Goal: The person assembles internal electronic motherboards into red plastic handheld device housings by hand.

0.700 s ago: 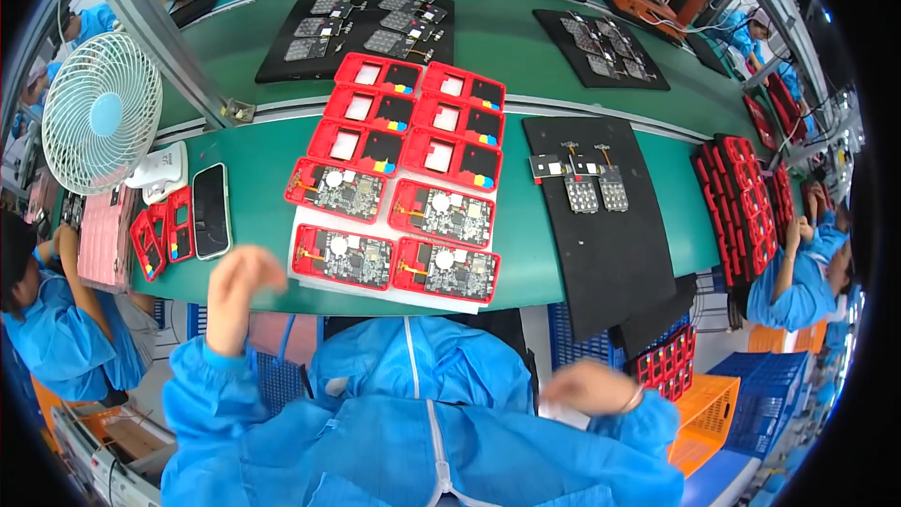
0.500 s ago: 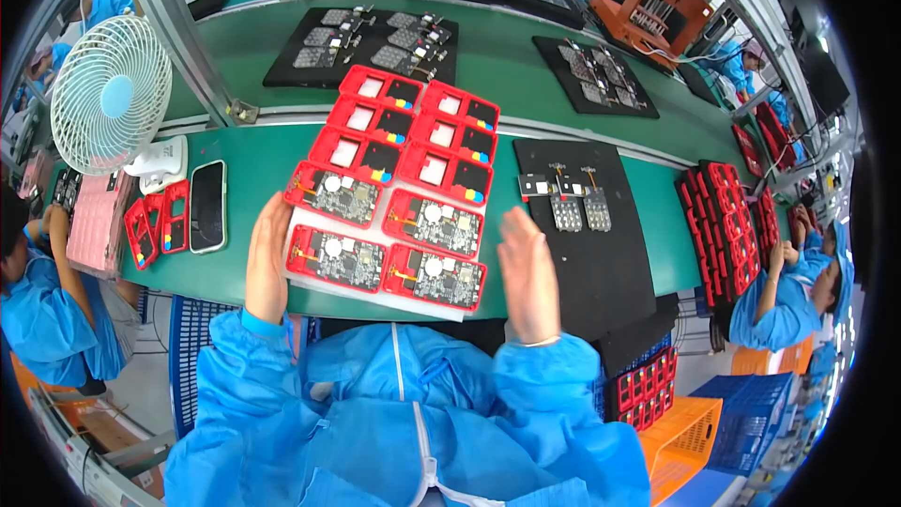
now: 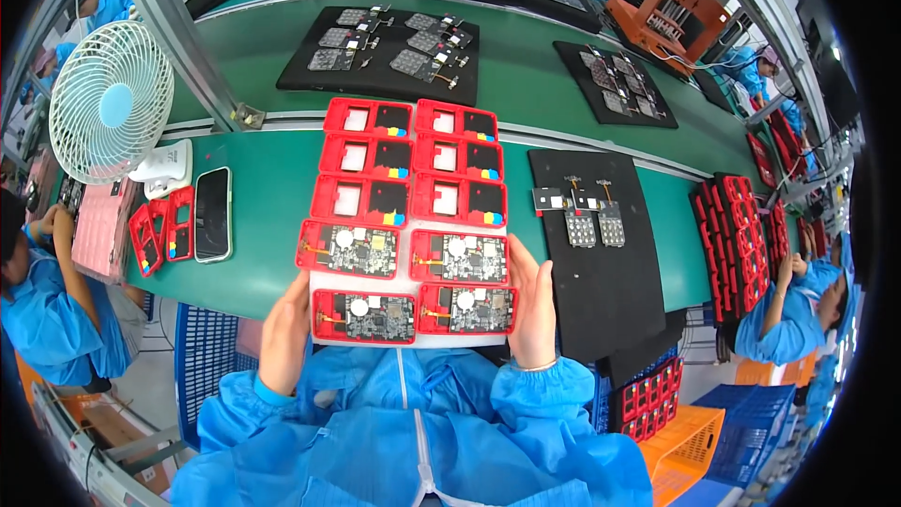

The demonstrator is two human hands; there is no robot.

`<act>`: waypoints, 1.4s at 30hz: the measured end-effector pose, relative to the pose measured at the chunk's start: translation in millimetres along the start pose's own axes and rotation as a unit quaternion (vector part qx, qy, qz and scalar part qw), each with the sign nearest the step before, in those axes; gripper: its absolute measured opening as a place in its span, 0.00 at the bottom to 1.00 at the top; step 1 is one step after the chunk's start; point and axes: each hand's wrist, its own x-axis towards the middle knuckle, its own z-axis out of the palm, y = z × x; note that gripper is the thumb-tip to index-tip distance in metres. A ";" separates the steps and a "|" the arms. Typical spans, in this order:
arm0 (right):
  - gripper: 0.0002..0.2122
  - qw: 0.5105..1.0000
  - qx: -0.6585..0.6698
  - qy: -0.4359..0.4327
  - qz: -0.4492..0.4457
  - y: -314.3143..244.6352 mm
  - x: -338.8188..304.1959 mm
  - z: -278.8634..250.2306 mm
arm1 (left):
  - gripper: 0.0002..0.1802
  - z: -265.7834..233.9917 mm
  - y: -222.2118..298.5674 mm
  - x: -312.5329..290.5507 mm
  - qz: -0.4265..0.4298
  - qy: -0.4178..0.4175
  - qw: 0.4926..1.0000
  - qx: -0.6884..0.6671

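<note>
Between my hands lies a white tray bearing two columns of red plastic cases. The nearer cases hold circuit boards, such as this circuit board; the farther red cases show a white square, a black area and blue and yellow bits. My left hand is closed against the tray's near left side, its fingers partly hidden by the edge. My right hand grips the right side, fingers along the red cases and thumb raised apart. The tray's near edge sticks out past the bench toward me.
To the right, a black mat carries small keypad parts. At left are a phone, loose red frames and a white fan. Stacked red cases stand far right. Black boards with parts lie beyond the rail; co-workers sit either side.
The tray has turned from slanted to nearly straight and come closer to me. My right hand, apart from it before, now touches its right side. My left hand has moved nearer.
</note>
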 end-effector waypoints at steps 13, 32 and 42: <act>0.25 0.974 -0.157 0.071 -0.147 -86.2 -44.2 -45.4 | 0.14 -234.7 -95.7 -102.8 -0.271 -0.508 0.692 0.435; 0.17 0.874 -0.412 0.229 -0.120 -68.7 83.9 -186.4 | 0.15 -269.4 -157.9 -135.6 -0.320 -0.412 0.528 0.671; 0.10 0.735 -0.621 0.149 -0.228 -92.3 23.3 -165.2 | 0.14 -63.3 -63.5 -34.3 -0.028 -0.207 0.778 0.593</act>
